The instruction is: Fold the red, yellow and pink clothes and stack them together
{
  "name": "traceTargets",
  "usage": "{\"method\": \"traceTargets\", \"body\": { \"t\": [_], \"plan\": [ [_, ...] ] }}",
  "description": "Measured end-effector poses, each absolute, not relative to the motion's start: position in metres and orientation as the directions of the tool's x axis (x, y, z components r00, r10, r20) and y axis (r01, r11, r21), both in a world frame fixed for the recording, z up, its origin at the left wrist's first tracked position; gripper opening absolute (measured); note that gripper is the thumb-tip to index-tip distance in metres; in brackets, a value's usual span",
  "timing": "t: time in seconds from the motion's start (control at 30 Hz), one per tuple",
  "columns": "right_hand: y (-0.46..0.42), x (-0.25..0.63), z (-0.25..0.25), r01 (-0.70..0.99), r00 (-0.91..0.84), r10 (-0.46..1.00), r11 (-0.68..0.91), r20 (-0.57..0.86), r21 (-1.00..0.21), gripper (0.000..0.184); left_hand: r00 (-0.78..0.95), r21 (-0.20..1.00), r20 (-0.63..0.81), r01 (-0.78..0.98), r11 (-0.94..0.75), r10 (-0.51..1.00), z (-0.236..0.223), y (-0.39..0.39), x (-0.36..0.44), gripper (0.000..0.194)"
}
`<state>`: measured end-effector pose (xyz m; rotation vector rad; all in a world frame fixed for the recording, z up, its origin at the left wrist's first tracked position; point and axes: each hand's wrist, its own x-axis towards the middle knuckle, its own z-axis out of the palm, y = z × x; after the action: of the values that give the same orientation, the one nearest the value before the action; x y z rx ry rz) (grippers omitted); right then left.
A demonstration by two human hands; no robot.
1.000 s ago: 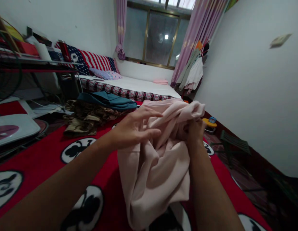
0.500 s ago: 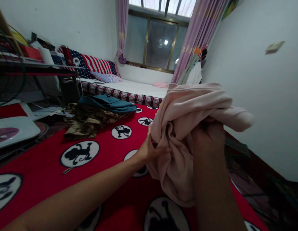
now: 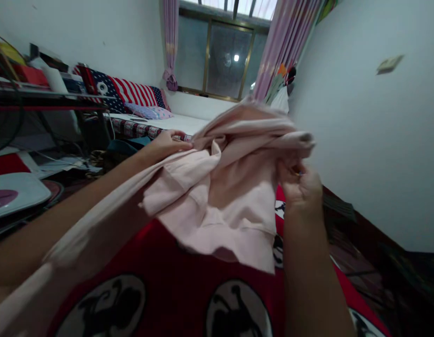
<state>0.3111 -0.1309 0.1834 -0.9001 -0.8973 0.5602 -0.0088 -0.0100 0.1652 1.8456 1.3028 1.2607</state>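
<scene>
A pale pink sweatshirt (image 3: pixel 245 187) hangs spread in the air between my two hands, above the red blanket (image 3: pixel 168 262) with its black-and-white round figures. My left hand (image 3: pixel 171 146) is closed on its upper left part, thumb on top. One long sleeve trails down over my left forearm to the lower left corner. At the right, my right hand (image 3: pixel 301 182) grips the bunched cloth from below; a ring shows on a finger. The wide band along the bottom edge hangs free, and the upper edge is blurred by motion.
Behind the sweatshirt, a teal garment (image 3: pixel 124 146) lies partly hidden beside my left arm. A cluttered desk (image 3: pixel 59 100) stands at the left, with a white stool (image 3: pixel 20 192) in front. A white bed (image 3: pixel 189 120) runs below the window.
The bunched sweatshirt has opened out wide. My left hand has moved left and up, and a sleeve now drapes over that forearm. The view has shifted slightly.
</scene>
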Motion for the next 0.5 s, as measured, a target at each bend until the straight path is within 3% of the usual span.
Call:
{"method": "traceTargets", "body": {
  "t": [0.1,0.17,0.27,0.33,0.4,0.5],
  "plan": [
    [-0.116,0.304,0.166,-0.090,0.573,0.731,0.505,0.370,-0.859,0.027,0.014,0.794,0.364,0.518,-0.318,0.931,0.156,-0.002,-0.017,0.057],
    [-0.110,0.297,0.159,-0.145,0.610,0.730,0.487,0.310,-0.861,0.028,0.155,0.752,0.338,0.549,-0.365,0.928,0.136,-0.004,-0.015,0.053],
    [-0.105,0.279,0.155,-0.137,0.552,0.761,0.486,0.340,-0.863,0.030,0.452,0.605,0.225,0.629,-0.488,0.863,0.093,-0.015,-0.007,0.071],
    [-0.105,0.262,0.151,-0.026,0.452,0.784,0.488,0.425,-0.873,0.030,0.507,0.484,0.179,0.701,-0.524,0.843,0.062,-0.023,-0.001,0.081],
    [-0.105,0.245,0.144,0.134,0.315,0.810,0.478,0.494,-0.868,0.029,0.457,0.411,0.227,0.755,-0.510,0.860,0.037,-0.029,0.002,0.080],
    [-0.111,0.218,0.126,0.451,-0.039,0.888,0.424,0.458,-0.785,0.039,0.389,0.425,0.321,0.755,-0.499,0.863,0.018,-0.031,0.001,0.071]
  ]
}}
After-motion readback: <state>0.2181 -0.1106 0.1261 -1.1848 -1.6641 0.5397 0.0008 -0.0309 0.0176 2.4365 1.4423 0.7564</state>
